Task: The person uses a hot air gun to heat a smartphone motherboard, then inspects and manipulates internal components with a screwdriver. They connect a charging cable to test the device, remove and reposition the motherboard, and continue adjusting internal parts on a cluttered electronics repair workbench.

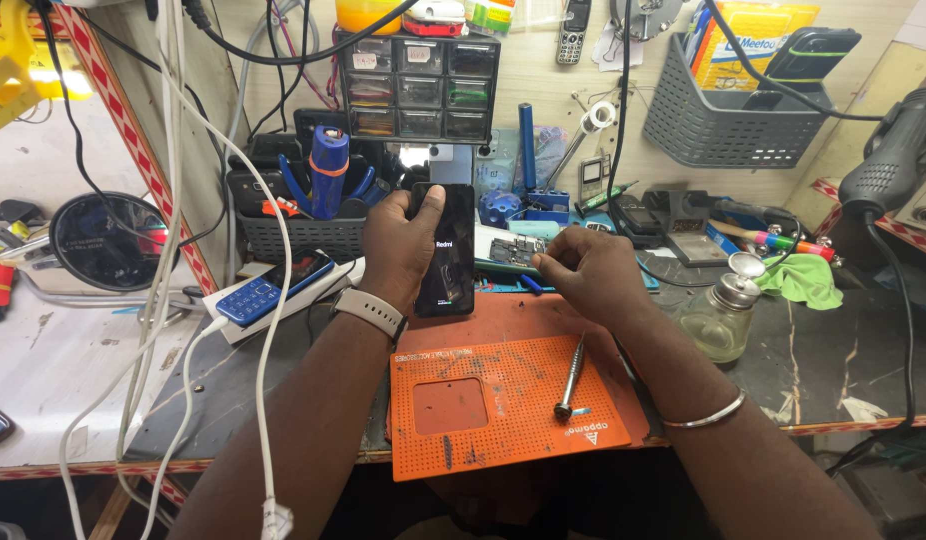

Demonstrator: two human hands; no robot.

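the left hand (401, 240) grips the black phone (446, 250), long axis toward 12 o'clock; the right hand (591, 275), at 3 o'clock, pinches something too small to tell.

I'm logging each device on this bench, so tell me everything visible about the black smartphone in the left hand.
The black smartphone is a slim glossy slab, screen facing the camera, dark apart from small light marks at its middle and lower end. It stands nearly upright, its lower end at the far edge of the orange mat. The left hand grips its left edge, thumb over the top corner. The right hand is beside it, apart.
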